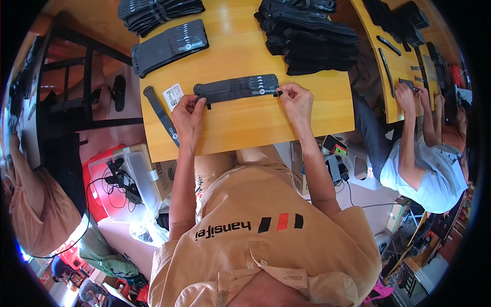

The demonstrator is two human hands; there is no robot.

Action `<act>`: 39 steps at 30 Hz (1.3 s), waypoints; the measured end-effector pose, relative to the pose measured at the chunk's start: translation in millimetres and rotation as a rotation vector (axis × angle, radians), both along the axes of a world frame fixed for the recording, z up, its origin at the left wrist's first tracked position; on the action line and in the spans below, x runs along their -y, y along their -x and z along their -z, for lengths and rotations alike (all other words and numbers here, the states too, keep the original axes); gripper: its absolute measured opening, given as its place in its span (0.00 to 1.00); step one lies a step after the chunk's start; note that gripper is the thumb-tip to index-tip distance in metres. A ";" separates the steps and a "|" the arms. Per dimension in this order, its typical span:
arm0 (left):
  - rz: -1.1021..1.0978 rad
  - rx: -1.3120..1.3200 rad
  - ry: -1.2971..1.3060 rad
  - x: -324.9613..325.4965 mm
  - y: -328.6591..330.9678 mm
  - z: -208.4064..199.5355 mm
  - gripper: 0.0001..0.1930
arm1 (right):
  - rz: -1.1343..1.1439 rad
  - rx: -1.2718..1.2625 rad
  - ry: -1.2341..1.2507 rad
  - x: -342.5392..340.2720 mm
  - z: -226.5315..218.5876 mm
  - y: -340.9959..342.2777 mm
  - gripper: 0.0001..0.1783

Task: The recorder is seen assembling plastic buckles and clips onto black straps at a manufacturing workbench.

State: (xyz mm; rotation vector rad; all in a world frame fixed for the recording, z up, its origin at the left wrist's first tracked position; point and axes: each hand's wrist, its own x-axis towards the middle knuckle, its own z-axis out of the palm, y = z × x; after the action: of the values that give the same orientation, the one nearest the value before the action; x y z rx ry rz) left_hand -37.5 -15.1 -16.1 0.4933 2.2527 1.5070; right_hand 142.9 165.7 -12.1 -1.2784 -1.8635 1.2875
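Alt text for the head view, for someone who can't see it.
A person's left hand and right hand pinch at opposite ends of a black strap stack on a table. A loose strap and label lie left, more stacks beyond.

strap bundle (235, 89): 1 | flat stack (171, 47): 1 | banded pile (156, 14): 1 | black heap (317, 46): 1 | loose strap (160, 113): 1 | label (174, 94): 1

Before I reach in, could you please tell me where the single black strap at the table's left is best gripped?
I would pinch the loose strap by both long edges around its middle, coming from the left. It is long and narrow and appears to lie flat, while the white label and the left hand sit to its right.
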 end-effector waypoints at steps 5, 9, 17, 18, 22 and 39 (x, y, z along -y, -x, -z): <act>-0.001 0.004 0.001 -0.3 -0.2 0.7 0.10 | 0.024 -0.013 -0.006 0.7 0.4 1.3 0.03; 0.002 -0.025 0.033 -0.4 0.0 -0.3 0.09 | 0.025 0.016 -0.015 1.0 -2.7 2.8 0.03; -0.003 -0.069 0.061 -2.5 -1.9 -5.1 0.09 | 0.016 0.026 -0.039 -1.9 4.5 2.4 0.03; -0.002 -0.094 0.081 -2.6 -2.2 -6.6 0.09 | 0.013 0.022 -0.054 -2.0 5.9 2.4 0.03; -0.011 -0.061 0.066 -2.4 -0.6 -3.6 0.09 | 0.024 0.025 -0.069 -0.5 2.6 3.9 0.03; -0.018 -0.146 0.095 -4.3 -1.2 -2.0 0.09 | 0.023 0.032 -0.139 -2.7 8.7 5.6 0.04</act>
State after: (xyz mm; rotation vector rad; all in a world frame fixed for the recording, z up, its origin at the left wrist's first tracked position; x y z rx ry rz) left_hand -36.3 -10.8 -14.1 0.5727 2.4332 1.4064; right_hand 137.4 168.4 -20.8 -1.2502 -1.9193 1.1109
